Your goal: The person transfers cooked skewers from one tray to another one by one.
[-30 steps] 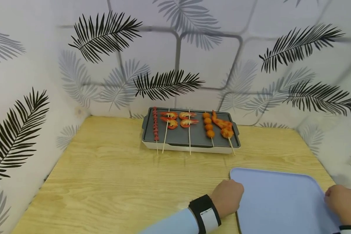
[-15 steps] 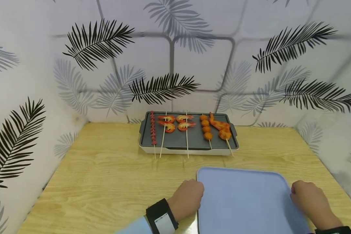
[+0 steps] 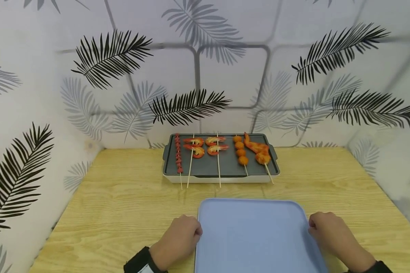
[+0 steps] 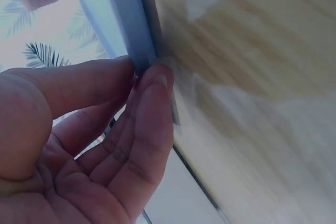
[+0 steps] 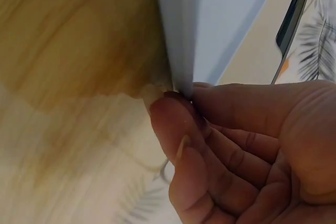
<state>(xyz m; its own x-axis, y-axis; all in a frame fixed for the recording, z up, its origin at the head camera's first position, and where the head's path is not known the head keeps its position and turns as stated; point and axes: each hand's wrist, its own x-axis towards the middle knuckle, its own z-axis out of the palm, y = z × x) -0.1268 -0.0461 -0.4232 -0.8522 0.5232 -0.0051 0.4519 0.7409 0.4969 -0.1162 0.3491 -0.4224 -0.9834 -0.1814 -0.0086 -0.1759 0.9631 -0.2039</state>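
A pale yellow, wood-grained tabletop [image 3: 123, 178] stands against a whitish wall covering [image 3: 232, 79] printed with black feathery leaves [image 3: 191, 107], fainter grey leaves [image 3: 134, 110] and blurred grey lines [image 3: 197, 70], while similarly patterned side walls [image 3: 34, 102] flank both ends.

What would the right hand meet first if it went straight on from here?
The right hand pinches the blue tray; past that, probably the tabletop grill, near right corner; depth is unclear.

I'm looking at my left hand [image 3: 177, 240] and right hand [image 3: 332, 234] held well apart, roughly level, backs up. Both wrists [image 3: 360, 259] angle inward from below. On each side, the thumb [image 4: 79, 85] pinches against curled fingers [image 4: 147, 135], pretty symmetrical tbh.
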